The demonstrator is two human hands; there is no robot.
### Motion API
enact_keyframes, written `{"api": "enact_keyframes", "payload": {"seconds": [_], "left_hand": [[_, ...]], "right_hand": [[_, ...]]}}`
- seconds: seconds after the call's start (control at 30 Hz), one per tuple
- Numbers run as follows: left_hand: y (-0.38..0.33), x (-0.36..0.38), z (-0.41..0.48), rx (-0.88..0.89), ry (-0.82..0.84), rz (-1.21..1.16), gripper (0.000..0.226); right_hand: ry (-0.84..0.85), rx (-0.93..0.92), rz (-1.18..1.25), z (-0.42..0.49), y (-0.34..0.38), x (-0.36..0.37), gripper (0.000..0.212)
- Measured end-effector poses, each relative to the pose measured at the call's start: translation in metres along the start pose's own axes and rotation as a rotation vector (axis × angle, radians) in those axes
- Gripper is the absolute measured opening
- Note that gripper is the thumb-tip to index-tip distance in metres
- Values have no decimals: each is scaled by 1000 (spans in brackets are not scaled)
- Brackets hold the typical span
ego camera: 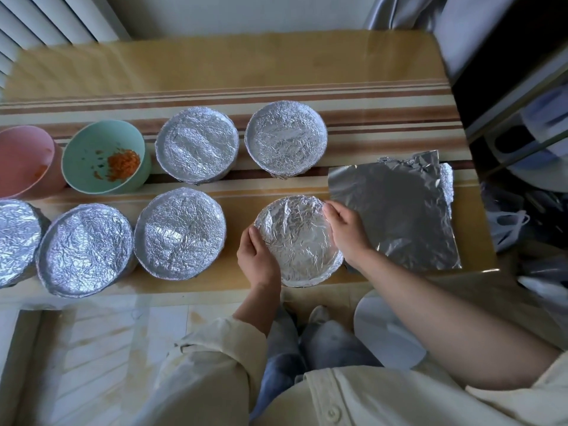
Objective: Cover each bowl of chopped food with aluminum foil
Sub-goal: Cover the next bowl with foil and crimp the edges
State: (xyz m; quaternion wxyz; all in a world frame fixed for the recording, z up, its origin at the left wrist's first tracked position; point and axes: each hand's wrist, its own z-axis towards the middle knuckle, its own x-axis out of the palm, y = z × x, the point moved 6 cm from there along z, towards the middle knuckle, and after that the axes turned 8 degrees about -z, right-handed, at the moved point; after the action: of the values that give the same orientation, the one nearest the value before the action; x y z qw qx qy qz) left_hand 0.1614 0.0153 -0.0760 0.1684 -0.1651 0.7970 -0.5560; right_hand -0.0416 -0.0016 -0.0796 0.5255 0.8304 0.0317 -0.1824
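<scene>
A foil-covered bowl (296, 239) stands near the table's front edge. My left hand (257, 256) cups its left rim and my right hand (347, 230) curls over its right rim, both pressing the foil down. Several other foil-covered bowls (196, 144) stand in two rows to the left and behind. A mint green bowl (92, 142) with chopped orange food and a pink bowl (21, 158) beside it are uncovered at the back left. Loose foil sheets (396, 213) lie flat at the right.
The striped table (215, 75) has bare room along its far side. A white round stool (384, 330) stands by my knees below the front edge. Bags and shelves crowd the right side past the table's end.
</scene>
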Motion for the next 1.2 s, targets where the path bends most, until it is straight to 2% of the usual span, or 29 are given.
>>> {"api": "enact_keyframes", "payload": {"seconds": [0.2,0.3,0.47,0.57,0.73,0.8,0.9,0.97,1.07,1.2], "left_hand": [[4,0,6,-19,45,-11,33],[3,0,6,-13,50,-10,32],[2,2,5,-4,53,15,32],[1,3,5,2,46,15,31],[4,0,4,-2,23,7,31],[3,-4,1,-20,-34,-15,33],[2,-8,-8,-35,-129,-56,31],[1,-4,-13,-28,-126,-67,31],[5,-3,-14,-41,-137,-68,30],[8,-4,-16,-41,-164,-48,29]], "right_hand": [[207,-9,-19,8,10,-6,18],[185,-91,-65,17,25,-8,32],[103,-134,-107,21,22,2,20],[90,-134,-127,22,24,2,21],[255,-101,-150,18,26,1,32],[171,-122,-110,15,25,-7,38],[-107,-89,-31,-5,13,-20,34],[-100,-70,-19,-19,4,-12,17],[-125,-33,-31,-26,-1,-1,34],[-231,-5,-77,-23,5,4,38]]}}
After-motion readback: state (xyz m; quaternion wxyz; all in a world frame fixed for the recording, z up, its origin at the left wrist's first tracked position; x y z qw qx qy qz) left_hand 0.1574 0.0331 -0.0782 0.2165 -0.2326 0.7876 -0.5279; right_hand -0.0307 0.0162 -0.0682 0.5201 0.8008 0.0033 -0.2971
